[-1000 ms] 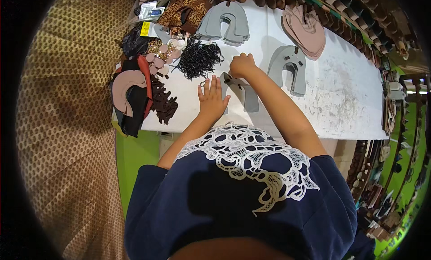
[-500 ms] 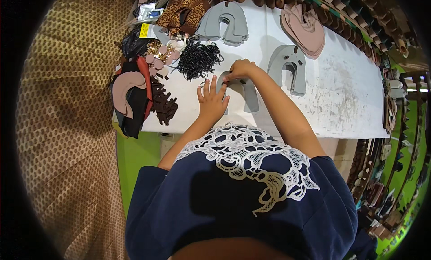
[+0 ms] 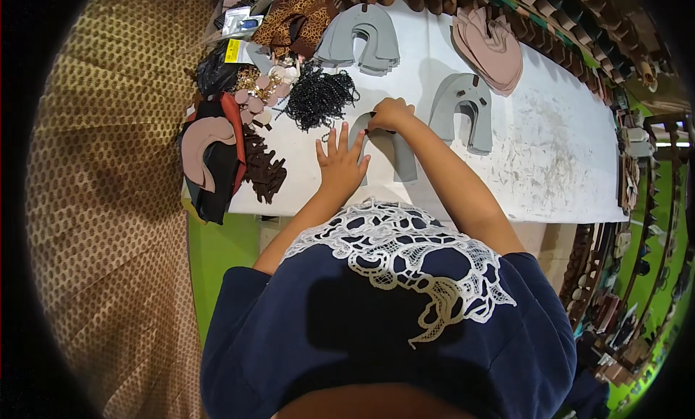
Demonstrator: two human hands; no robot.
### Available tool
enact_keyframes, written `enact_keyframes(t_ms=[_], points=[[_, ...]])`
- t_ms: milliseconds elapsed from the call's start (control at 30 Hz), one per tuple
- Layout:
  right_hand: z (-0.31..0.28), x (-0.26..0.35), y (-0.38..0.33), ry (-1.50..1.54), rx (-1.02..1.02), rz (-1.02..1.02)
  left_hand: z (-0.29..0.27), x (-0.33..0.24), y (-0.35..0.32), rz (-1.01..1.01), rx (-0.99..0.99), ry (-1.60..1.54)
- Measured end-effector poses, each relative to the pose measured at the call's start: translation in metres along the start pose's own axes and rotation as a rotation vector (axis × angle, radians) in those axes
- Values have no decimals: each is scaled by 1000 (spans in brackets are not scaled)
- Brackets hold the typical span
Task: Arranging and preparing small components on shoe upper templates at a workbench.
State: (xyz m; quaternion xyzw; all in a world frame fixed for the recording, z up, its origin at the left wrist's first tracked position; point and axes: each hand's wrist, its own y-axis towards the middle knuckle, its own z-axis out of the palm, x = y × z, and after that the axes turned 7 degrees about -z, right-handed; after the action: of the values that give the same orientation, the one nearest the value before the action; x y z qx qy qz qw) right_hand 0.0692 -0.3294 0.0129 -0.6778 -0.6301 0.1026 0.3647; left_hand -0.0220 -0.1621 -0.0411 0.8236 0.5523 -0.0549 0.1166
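A grey U-shaped piece lies on the white-covered table in front of me, its curve away from me. My left hand rests flat at its left arm with fingers spread, partly covering it. Over the top of the curve, my right hand is closed with its fingers bent down. Whatever it pinches there is hidden; a dark spot shows beside its fingertips. To the right lies a stack of similar grey U-shaped pieces with small dark brown tabs on top. Black beaded strands lie just beyond my left hand.
Another grey stack and a pink stack lie farther back. At left are dark brown strips, pink discs, a pink curved piece and patterned brown fabric. Shelves of footwear stand at right.
My right hand has shifted slightly at the top of the grey piece, its fingers now more tucked under. My left hand stays almost where it was.
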Motion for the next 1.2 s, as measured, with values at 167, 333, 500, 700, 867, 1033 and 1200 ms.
enact_keyframes(t_ms=[167,333,500,700,867,1033,1200], points=[[13,-1,-7,-132,-264,-40,-1,0,1,-4,19,3],[21,-19,-21,-27,-536,-118,-8,0,11,-44,82,-82],[39,-43,-36,128,-855,-320,-3,12,23,-29,-50,-150],[83,-52,-53,90,-893,-503,-6,10,37,25,-138,-169],[96,-51,-61,68,-1018,-469,-5,10,43,92,-192,-149],[96,-50,-64,56,-1023,-430,2,11,46,117,-246,-118],[96,-49,-65,51,-1087,-395,8,10,47,111,-262,-156]])
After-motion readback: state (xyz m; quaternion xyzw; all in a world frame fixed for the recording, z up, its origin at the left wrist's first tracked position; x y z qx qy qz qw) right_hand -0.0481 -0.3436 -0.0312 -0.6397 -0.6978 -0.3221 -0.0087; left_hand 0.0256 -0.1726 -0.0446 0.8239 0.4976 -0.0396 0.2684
